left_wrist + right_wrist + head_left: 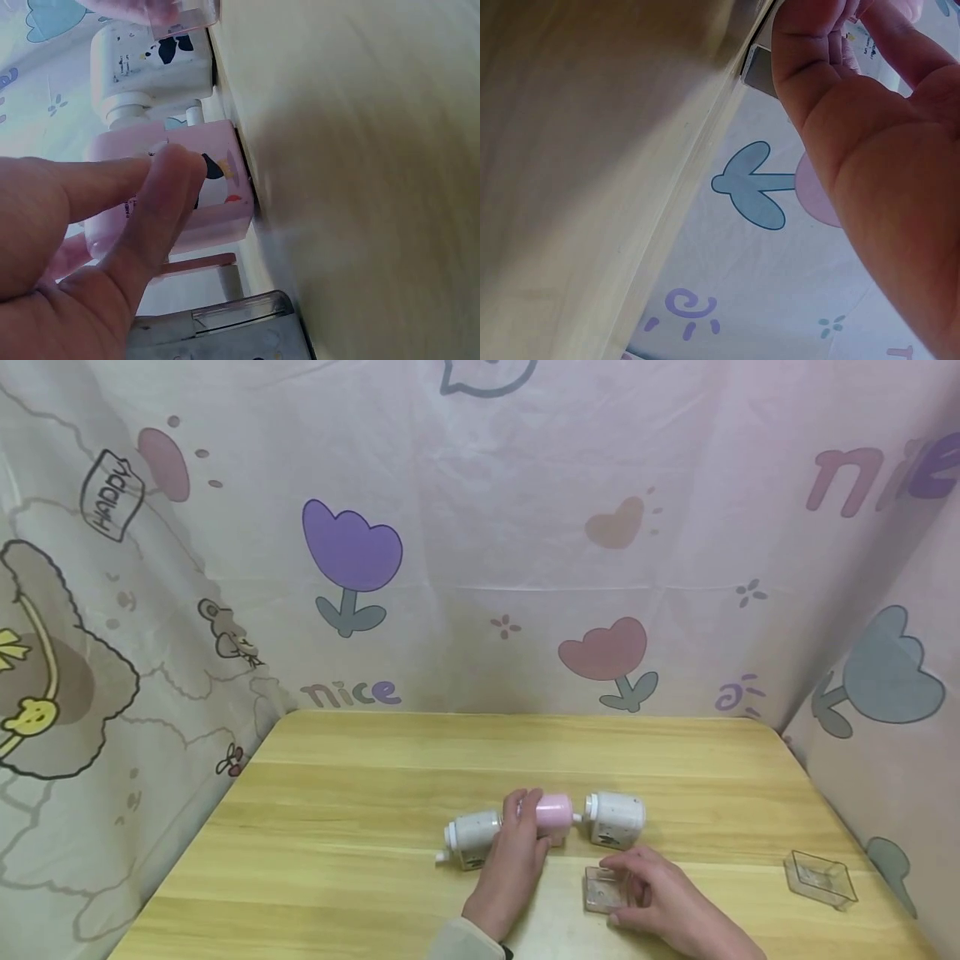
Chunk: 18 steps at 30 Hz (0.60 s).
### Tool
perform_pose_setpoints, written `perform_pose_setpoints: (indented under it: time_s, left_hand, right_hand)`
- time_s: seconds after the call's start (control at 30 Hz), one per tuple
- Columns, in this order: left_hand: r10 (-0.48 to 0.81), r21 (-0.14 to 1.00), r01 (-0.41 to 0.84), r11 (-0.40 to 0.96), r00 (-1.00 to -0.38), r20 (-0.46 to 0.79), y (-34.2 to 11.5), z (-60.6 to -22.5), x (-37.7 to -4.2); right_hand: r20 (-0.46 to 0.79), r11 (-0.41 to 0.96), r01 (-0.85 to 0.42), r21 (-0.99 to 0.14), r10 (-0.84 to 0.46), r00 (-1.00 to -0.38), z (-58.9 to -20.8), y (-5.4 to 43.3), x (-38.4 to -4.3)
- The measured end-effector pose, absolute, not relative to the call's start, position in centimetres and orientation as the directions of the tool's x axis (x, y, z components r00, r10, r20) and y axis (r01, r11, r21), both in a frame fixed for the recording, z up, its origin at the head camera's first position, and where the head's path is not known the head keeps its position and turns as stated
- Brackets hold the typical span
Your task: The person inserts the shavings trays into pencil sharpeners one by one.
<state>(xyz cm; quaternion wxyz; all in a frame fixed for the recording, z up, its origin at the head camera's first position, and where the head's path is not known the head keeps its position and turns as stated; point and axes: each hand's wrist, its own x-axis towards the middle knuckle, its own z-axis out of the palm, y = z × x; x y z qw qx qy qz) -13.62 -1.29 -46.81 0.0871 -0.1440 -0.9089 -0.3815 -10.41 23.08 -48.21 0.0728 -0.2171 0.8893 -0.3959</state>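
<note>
My left hand (512, 856) grips the pink printed container (555, 812), which lies in the middle of a row. In the left wrist view, thumb and index finger come together in front of this pink body, with another finger behind it. To its left lies a white-grey container (476, 837) with a white cap and small spout, partly covered by the hand. A similar white container (617, 818) lies on its right, cap toward the pink one. My right hand (663, 889) pinches a small clear plastic box (597, 893) between thumb and fingers, just in front of the row.
Another clear open box (820, 881) sits near the right edge of the wooden table (315, 827). Patterned cloth (480, 543) hangs behind the table and along both sides.
</note>
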Motion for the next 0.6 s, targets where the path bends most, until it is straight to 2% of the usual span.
perform_pose_setpoints:
  time_s: [0.43,0.6]
  left_hand:
    - [0.237,0.693,0.409,0.594,-0.912,0.335,-1.7,-47.6,-12.3]
    - [0.276,0.726,0.405,0.556,-0.914,0.297,-2.6,-47.4,-11.0]
  right_hand:
    - [0.013,0.6,-0.295,-0.744,-0.428,-0.904,-47.8,22.9,-10.4]
    - [0.038,0.592,-0.318,-0.74,-0.435,-0.9,-48.0,22.9,-10.4]
